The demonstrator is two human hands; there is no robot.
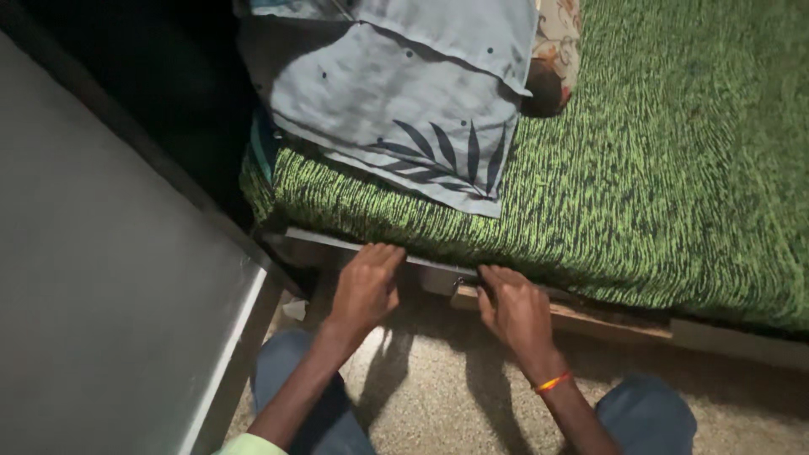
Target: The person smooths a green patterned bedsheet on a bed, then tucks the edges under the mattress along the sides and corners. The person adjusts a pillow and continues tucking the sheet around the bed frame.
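Here, both hands' fingers (383, 253) touching bed frame edge (438, 268).

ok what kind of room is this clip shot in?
Most likely a bedroom in a home. A bed with a green woven cover fills the view, a grey leaf-print pillow lies on it, and both hands, left hand and right hand, reach under the bed frame edge above a speckled floor.

No packages, labels, signs or screens show anywhere in this view.
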